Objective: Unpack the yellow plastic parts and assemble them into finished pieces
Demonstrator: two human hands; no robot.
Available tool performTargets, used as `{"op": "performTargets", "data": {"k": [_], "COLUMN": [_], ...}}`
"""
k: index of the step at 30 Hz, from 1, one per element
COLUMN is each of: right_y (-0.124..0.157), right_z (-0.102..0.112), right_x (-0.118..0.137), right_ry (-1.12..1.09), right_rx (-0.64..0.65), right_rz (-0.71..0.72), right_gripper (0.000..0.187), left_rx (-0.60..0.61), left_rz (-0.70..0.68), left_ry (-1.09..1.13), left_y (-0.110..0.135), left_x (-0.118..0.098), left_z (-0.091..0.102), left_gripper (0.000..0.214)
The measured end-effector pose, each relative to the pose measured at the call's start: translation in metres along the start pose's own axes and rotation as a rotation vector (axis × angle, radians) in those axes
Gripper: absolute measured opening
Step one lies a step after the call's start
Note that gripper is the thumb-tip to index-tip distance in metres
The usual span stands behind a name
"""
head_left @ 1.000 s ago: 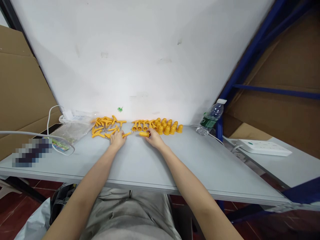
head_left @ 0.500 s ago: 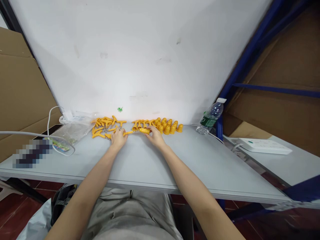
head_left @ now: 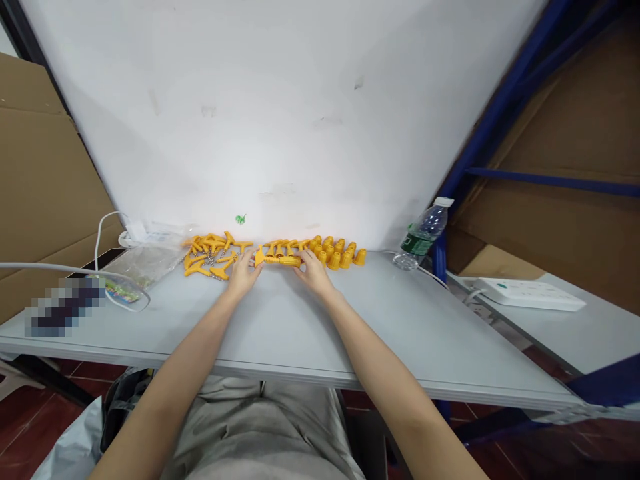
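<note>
In front of me, my left hand (head_left: 244, 272) pinches a yellow T-shaped handle (head_left: 259, 256) with a spiral shaft pointing right. My right hand (head_left: 315, 272) grips a yellow plastic cup (head_left: 290, 262) lying on its side, its mouth toward the left. The shaft's tip is at or inside the cup's mouth; which one I cannot tell. Left of my hands lies a loose pile of similar yellow T-handles (head_left: 213, 241) with small metal chains. Behind the hands, several T-handles stand in cups (head_left: 280, 245). Rows of upside-down yellow cups (head_left: 345, 259) stand to the right.
A plastic bottle (head_left: 423, 237) leans by the blue frame at the right. Clear plastic bags (head_left: 155, 263) and a white cable (head_left: 97, 247) lie at the left. A white power strip (head_left: 530, 294) rests on the right-hand surface. A white panel (head_left: 300, 133) backs the table.
My left hand has moved right and brought the T-handle away from the pile, its shaft up to the cup. My right hand holds the cup in nearly the same place.
</note>
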State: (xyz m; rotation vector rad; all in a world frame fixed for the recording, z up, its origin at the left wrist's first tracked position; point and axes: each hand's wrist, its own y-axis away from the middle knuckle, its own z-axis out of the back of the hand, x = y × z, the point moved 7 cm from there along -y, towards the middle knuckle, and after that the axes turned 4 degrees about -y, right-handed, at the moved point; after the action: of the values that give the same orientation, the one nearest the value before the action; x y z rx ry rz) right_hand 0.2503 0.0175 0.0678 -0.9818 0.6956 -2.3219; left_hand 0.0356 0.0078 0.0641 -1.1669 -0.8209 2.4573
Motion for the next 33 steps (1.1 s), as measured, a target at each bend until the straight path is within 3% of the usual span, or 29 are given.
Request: {"op": "performTargets", "data": {"k": [4, 11, 18, 24, 29, 33], "right_y": [-0.002, -0.003, -0.003, 0.002, 0.006, 0.005], "right_z": [0.0, 0.001, 0.002, 0.005, 0.001, 0.005], "right_x": [-0.002, -0.013, -0.008, 0.002, -0.004, -0.006], "right_ry": [-0.103, -0.293, -0.632, -0.659, -0.657, -0.65], "right_rx": [-0.004, 0.018, 0.126, 0.202, 0.113, 0.149], "right_rz": [-0.012, -0.193, -0.252, -0.408, -0.628, -0.623], "right_gripper": [0.029, 0.047, 0.056, 0.056, 0.066, 0.057], "left_rx": [0.044, 0.148, 0.099, 0.096, 0.118, 0.111], "left_rz": [0.005, -0.048, -0.03, -0.093, -0.091, -0.052], "left_ry": [0.002, -0.044, -0.127, -0.137, -0.093, -0.074], "left_y": [-0.002, 0.002, 0.002, 0.005, 0.005, 0.004], "left_x": [0.005, 0.001, -0.003, -0.013, -0.016, -0.011], "left_z": [-0.004, -0.013, -0.007, -0.001, -0.005, -0.007], "left_gripper": [0.039, 0.04, 0.03, 0.031, 0.03, 0.029]}}
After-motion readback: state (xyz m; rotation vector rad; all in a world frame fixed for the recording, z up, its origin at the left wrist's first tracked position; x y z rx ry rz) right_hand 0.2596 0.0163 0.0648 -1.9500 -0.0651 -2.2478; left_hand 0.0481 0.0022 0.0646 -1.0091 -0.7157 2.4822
